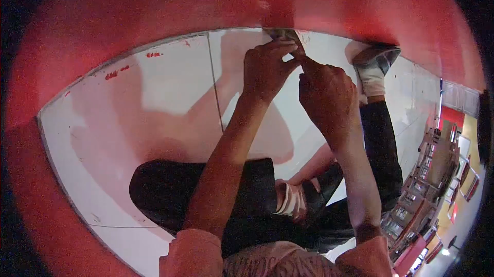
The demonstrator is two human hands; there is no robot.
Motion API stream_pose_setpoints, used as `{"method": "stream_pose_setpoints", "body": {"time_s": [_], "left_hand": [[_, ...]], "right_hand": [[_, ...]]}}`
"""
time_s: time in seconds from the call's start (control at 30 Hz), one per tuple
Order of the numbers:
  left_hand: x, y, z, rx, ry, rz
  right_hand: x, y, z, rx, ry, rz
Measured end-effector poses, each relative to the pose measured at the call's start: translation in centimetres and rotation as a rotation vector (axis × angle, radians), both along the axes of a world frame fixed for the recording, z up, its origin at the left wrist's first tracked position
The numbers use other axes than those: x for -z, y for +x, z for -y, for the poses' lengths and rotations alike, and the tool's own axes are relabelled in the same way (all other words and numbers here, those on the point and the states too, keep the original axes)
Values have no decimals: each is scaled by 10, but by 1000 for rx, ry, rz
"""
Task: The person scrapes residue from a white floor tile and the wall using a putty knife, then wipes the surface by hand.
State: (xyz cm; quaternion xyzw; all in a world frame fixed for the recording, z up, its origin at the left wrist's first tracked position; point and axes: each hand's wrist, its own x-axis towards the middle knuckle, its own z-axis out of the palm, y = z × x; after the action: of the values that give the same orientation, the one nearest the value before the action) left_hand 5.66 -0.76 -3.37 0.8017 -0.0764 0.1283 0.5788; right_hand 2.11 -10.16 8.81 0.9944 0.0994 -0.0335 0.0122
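Note:
My left hand point(265, 71) reaches to the foot of the red wall point(180, 4), its thumb and fingers curled together in a pinch. Beside it my right hand point(332, 94) is closed in a fist, its forefinger pointing toward the left fingertips. A small dark brownish piece point(282, 34) shows just beyond the left fingers, where the wall meets the white floor point(175, 81). What either hand grips is hidden by the fingers, and I cannot tell its kind.
My legs in dark trousers point(170, 187) are folded on the floor, with one shoe point(378, 58) near the wall at right. Red marks point(118, 72) dot the floor at left. Furniture-like shapes point(422, 179) stand in the room at far right.

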Motion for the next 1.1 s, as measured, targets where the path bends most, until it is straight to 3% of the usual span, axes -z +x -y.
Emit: {"method": "stream_pose_setpoints", "body": {"time_s": [0.23,0.33,0.47,0.6,0.73,1.1], "left_hand": [[-9,-2,-2,18,-31,-43],[-2,-5,6,-41,-48,61],[-18,-4,0,39,-8,-103],[13,-2,12,-63,-28,44],[-5,-4,7,-15,-46,-46],[-10,-1,3,-65,-72,52]], "right_hand": [[-5,-2,-4,24,-58,-5],[-6,0,-2,-10,-70,5],[-6,2,5,-2,-35,7],[-3,3,-2,6,-102,-27],[-14,2,-1,19,-45,-72],[-7,5,-3,34,-64,-66]]}}
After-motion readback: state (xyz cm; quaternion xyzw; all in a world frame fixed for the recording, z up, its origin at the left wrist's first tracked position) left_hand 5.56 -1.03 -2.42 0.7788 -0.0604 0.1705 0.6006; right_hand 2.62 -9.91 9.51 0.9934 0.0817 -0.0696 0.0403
